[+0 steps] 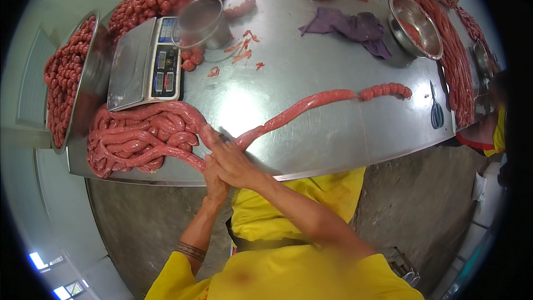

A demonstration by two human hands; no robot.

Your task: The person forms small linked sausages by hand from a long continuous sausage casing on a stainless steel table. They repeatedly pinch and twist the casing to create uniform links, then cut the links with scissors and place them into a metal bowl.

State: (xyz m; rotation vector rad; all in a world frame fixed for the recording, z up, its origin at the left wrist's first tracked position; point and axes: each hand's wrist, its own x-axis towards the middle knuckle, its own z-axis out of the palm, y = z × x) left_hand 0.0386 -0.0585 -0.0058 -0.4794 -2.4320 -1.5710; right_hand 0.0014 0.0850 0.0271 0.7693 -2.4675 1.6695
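No legible txt or nos. Digital scale (133, 64): blue label (167, 29) w/ tiny print, small display windows (161, 59) below, too blurred to read.

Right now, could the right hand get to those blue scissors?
Probably yes: mostly bare tabletop lies between the right hand and the scissors, though that hand would first have to let go of the sausage strand.

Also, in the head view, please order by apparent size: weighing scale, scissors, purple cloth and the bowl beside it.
1. Weighing scale
2. Purple cloth and bowl, too alike to rank
3. Scissors, smallest
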